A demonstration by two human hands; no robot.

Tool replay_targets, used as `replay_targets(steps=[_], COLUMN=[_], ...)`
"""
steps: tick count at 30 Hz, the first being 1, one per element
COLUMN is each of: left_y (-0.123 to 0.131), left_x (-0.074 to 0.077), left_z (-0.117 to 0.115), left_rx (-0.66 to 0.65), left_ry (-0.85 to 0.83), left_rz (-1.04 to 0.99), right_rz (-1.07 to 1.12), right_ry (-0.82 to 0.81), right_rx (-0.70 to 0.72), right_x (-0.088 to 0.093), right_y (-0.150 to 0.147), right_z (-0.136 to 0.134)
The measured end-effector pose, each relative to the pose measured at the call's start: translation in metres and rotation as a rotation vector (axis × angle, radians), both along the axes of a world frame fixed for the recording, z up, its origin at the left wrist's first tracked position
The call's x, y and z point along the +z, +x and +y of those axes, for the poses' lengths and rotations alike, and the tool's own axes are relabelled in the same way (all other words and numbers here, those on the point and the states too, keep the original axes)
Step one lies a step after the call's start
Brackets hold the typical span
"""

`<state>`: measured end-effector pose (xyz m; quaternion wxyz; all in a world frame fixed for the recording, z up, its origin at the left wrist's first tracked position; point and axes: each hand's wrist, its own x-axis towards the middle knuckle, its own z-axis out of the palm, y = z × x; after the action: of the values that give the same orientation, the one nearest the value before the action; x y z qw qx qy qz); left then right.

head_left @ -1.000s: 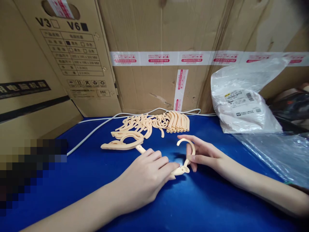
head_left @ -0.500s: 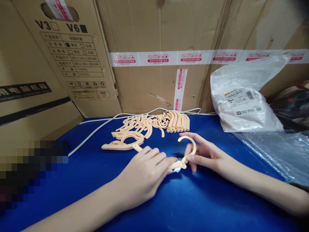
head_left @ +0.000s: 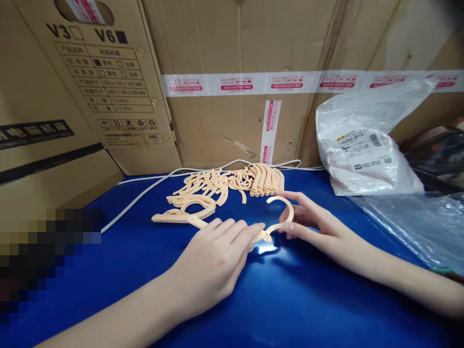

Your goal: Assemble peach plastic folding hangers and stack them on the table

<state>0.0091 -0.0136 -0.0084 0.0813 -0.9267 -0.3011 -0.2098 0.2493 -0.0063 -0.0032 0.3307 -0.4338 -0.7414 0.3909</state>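
Note:
My left hand [head_left: 221,256] is closed over a cream plastic hanger arm, whose rounded joint end [head_left: 264,236] sticks out past the fingers. A curved hanger hook [head_left: 290,211] of the same colour meets that end, its open curve facing left. The thumb and fingers of my right hand [head_left: 308,220] pinch the hook near its lower bend, with the index finger stretched out behind it. Whether the two parts are locked together I cannot tell. Left of my left hand lie stacked hanger pieces [head_left: 203,208]; the palm hides the middle of the held arm.
Loose curved hanger parts [head_left: 206,182] and a row of hanger arms [head_left: 267,180] lie at the back of the blue tabletop [head_left: 290,299]. A white cable [head_left: 145,184] runs behind them. Cardboard boxes [head_left: 217,125] stand beyond. At right are a filled plastic bag [head_left: 369,154] and clear film [head_left: 409,227].
The hook has swung at the joint, so its lower stem now lies flatter. My right hand has shifted slightly up with it, and the joint end has moved a little left and up.

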Motion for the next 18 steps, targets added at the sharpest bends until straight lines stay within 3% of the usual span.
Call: replay_targets(steps=[5, 9, 14, 18], left_y=[-0.002, -0.004, -0.004, 0.000], left_x=[0.003, 0.006, 0.006, 0.007], left_z=[0.001, 0.001, 0.002, 0.008], left_rx=[0.013, 0.050, 0.056, 0.086], left_ry=[-0.094, -0.263, -0.605, -0.996], left_rz=[-0.083, -0.131, -0.358, -0.605], right_rz=[-0.331, -0.592, -0.764, -0.771], right_ry=[0.308, 0.460, 0.528, 0.524], right_rx=[-0.199, -0.205, -0.101, -0.086], right_x=[-0.002, -0.010, -0.015, -0.015], right_y=[0.013, 0.024, 0.023, 0.020], right_z=[0.015, 0.028, 0.029, 0.028])
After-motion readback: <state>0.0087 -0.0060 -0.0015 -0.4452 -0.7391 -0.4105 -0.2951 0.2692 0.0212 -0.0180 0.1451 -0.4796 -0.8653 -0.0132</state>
